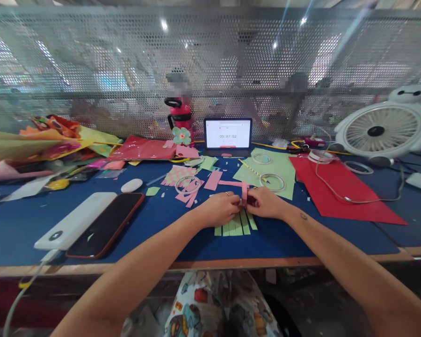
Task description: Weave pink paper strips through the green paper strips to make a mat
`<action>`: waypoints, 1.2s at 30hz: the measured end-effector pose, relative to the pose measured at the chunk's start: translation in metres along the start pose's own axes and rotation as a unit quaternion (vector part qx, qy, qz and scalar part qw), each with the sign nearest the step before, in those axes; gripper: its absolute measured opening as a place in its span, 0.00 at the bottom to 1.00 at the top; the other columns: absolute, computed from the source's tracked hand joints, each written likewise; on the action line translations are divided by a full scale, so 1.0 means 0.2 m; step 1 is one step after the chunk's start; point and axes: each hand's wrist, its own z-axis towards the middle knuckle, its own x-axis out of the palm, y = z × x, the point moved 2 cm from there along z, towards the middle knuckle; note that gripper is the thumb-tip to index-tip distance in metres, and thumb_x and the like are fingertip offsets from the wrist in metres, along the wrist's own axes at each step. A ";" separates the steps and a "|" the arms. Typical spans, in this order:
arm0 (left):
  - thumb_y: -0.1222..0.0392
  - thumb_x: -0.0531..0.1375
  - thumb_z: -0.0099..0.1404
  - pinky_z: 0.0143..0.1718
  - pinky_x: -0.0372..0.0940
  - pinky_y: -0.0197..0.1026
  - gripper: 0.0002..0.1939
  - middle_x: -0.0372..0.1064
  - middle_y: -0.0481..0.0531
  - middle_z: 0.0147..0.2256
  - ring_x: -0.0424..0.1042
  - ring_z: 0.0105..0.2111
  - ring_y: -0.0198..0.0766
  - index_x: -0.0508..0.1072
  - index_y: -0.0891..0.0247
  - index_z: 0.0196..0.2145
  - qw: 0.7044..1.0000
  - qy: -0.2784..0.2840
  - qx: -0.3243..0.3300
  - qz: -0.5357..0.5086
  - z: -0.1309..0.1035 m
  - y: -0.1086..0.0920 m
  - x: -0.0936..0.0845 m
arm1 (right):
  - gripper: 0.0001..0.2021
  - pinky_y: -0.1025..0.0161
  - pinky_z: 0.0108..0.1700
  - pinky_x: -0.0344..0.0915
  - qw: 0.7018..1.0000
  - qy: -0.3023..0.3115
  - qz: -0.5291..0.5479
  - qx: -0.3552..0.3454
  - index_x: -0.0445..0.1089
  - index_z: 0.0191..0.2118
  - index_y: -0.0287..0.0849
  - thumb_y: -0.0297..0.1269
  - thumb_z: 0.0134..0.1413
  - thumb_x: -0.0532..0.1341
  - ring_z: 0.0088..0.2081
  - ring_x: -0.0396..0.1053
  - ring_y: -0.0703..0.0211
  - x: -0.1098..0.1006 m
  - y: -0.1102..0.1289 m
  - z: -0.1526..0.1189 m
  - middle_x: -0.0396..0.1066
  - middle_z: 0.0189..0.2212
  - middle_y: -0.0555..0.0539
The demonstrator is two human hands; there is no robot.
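A narrow pink paper strip (244, 193) stands up between my two hands. My right hand (266, 202) pinches it near its lower part. On the other side, my left hand (220, 208) has its fingers closed close to the strip, and what lies between their tips is hidden. Beneath both hands lies a green paper cut into parallel strips (235, 228), its upper part covered by my fingers. Just beyond are a loose pink strip (231, 183), a pink paper piece (213, 179) and a roll of tape (187, 185) resting on pink scraps.
Tape rolls and a yellow pencil (254, 170) lie on a green sheet (287, 182). Right of it are a red sheet (351, 196) and a white fan (379, 126). A phone (107, 224) and power bank (77, 220) sit left. A tablet (228, 133) stands behind.
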 end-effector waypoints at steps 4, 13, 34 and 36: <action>0.65 0.52 0.61 0.43 0.61 0.42 0.11 0.65 0.56 0.38 0.64 0.38 0.40 0.73 0.65 0.37 0.999 0.008 0.027 0.015 0.00 0.00 -0.01 | 0.01 0.69 0.25 0.50 1.000 0.004 -0.003 0.000 0.64 0.24 0.39 0.28 0.42 0.56 0.21 0.58 0.67 0.00 0.01 0.00 0.64 0.18 0.52; 0.71 0.53 0.56 0.43 0.61 0.37 0.11 0.65 0.53 0.38 0.66 0.37 0.35 0.74 0.64 0.32 0.996 0.000 0.005 -0.086 -0.02 0.02 -0.04 | 0.03 0.70 0.26 0.52 1.000 0.013 0.010 0.002 0.67 0.27 0.38 0.28 0.44 0.56 0.21 0.61 0.67 -0.01 0.02 0.00 0.65 0.19 0.52; 0.66 0.51 0.61 0.42 0.62 0.40 0.10 0.67 0.56 0.37 0.65 0.39 0.40 0.72 0.67 0.36 0.998 0.004 0.068 0.010 -0.01 0.00 -0.04 | 0.02 0.69 0.25 0.50 1.000 0.012 -0.021 0.015 0.65 0.24 0.38 0.28 0.42 0.57 0.22 0.58 0.66 0.00 0.01 0.01 0.64 0.18 0.51; 0.66 0.52 0.61 0.42 0.61 0.40 0.10 0.67 0.56 0.37 0.65 0.39 0.40 0.72 0.67 0.35 0.997 0.007 0.069 0.013 0.00 0.00 -0.05 | 0.02 0.68 0.25 0.50 1.000 0.014 -0.022 0.015 0.66 0.24 0.38 0.28 0.42 0.57 0.21 0.57 0.66 0.00 0.01 0.01 0.64 0.18 0.51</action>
